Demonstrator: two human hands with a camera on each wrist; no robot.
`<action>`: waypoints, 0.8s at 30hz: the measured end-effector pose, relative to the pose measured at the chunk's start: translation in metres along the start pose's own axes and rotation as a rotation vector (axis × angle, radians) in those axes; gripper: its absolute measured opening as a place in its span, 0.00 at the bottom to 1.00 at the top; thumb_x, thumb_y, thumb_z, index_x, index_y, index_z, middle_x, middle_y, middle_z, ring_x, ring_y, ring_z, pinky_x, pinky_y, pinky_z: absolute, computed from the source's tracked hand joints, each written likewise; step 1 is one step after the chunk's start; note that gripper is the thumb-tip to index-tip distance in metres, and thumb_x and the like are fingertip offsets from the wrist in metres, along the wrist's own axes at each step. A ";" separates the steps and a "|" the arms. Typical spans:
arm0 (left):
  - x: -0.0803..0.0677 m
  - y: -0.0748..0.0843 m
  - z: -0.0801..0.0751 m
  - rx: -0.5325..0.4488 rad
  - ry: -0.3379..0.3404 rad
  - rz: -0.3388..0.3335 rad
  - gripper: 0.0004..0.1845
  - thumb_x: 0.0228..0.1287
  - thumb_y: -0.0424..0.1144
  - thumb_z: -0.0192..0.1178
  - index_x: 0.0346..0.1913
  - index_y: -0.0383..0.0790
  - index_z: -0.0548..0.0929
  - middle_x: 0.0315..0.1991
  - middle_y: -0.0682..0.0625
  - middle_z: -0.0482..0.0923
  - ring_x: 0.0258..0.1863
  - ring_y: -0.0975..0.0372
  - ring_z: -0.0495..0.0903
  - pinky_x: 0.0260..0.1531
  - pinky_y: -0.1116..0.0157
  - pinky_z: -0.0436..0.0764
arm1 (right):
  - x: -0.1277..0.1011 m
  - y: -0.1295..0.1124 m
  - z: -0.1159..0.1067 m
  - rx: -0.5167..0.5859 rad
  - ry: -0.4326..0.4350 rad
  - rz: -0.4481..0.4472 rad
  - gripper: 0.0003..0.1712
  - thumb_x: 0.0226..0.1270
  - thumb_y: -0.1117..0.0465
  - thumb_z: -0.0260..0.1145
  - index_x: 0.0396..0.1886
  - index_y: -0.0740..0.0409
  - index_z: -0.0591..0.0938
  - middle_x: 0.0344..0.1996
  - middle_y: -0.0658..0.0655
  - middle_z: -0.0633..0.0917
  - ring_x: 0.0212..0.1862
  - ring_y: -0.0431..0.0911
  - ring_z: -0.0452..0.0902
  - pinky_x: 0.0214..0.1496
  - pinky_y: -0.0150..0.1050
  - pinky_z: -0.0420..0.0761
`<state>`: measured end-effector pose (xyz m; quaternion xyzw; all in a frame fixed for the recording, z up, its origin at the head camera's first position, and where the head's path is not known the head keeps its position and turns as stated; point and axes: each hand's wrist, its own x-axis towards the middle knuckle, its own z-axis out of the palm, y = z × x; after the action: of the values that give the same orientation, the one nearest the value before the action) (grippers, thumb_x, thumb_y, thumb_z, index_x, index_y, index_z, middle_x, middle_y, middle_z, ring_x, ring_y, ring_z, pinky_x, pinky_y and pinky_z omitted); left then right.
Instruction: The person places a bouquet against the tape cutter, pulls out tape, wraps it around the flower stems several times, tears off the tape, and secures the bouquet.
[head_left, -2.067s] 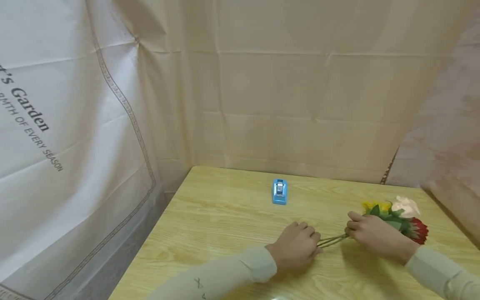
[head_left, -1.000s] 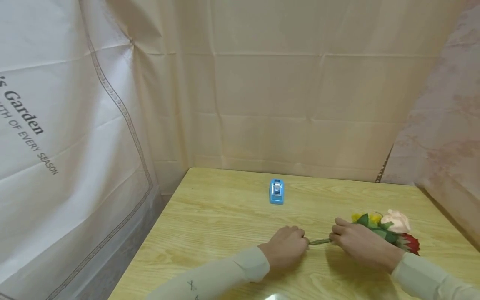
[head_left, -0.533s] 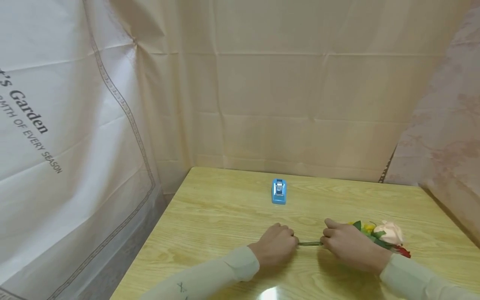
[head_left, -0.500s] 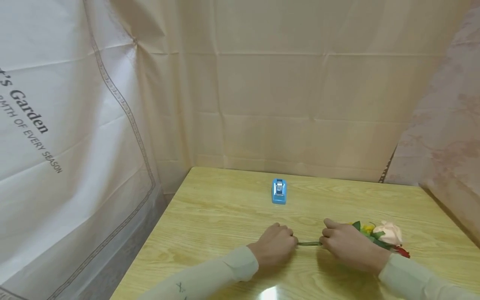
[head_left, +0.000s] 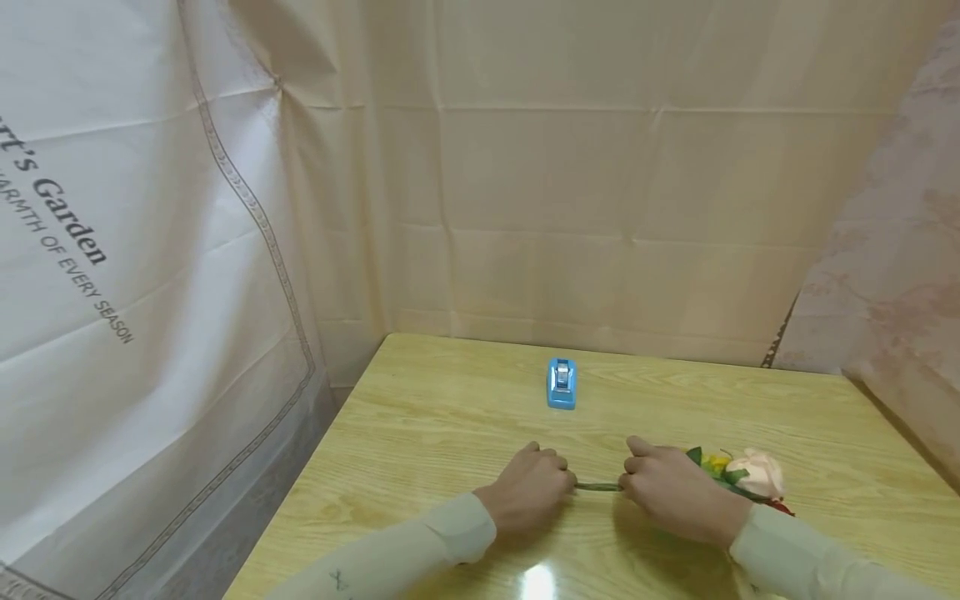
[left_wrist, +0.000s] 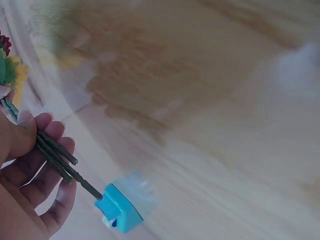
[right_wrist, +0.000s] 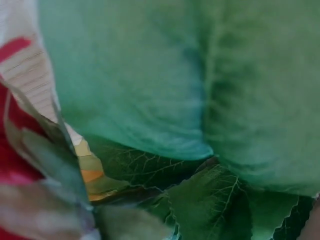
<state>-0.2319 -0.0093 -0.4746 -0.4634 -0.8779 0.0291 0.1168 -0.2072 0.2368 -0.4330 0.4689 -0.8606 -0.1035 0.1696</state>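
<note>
Both hands hold a small bunch of artificial flowers low over the table. My left hand pinches the thin green stems between thumb and fingers; in the left wrist view the cut stem ends poke out past the fingers. Closer to the blooms, my right hand grips the stems, hiding part of the bunch. Beyond it show a pale pink rose, a yellow flower and a bit of a red flower. Large green leaves fill the right wrist view.
A blue tape dispenser stands farther back on the wood-grain table; in the left wrist view the stem tips overlap it. Beige cloth hangs behind the table, and a printed white cloth hangs at the left.
Both hands have moved left across the table with the flowers, and the stretch of stems between them is shorter. The red flower is now mostly hidden behind the right arm.
</note>
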 end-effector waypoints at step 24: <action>-0.031 -0.019 0.005 -0.033 0.025 -0.021 0.09 0.75 0.47 0.62 0.45 0.53 0.91 0.39 0.61 0.86 0.34 0.70 0.77 0.37 0.71 0.69 | 0.031 -0.024 0.000 0.070 -0.053 0.050 0.15 0.61 0.66 0.74 0.16 0.51 0.82 0.15 0.42 0.69 0.27 0.40 0.52 0.23 0.30 0.55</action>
<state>-0.2323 -0.0451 -0.4821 -0.4563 -0.8816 0.0077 0.1206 -0.2044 0.1974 -0.4354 0.4498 -0.8795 -0.0813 0.1327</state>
